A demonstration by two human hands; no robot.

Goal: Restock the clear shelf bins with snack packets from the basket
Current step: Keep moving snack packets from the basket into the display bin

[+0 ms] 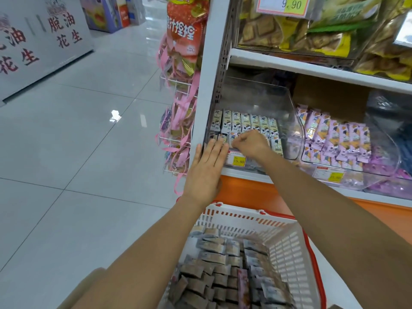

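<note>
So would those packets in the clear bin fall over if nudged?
Probably light: the packets are small, and the basket holds dozens. They stand on end in packed rows in the bin, so one left loose would likely tip. They look glossy, perhaps slippery; the right hand seems to pinch one.

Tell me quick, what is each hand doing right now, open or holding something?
Left hand: open, straight fingers against the front of the clear bin.
Right hand: curled, pinching a cream snack packet in that bin.
</note>
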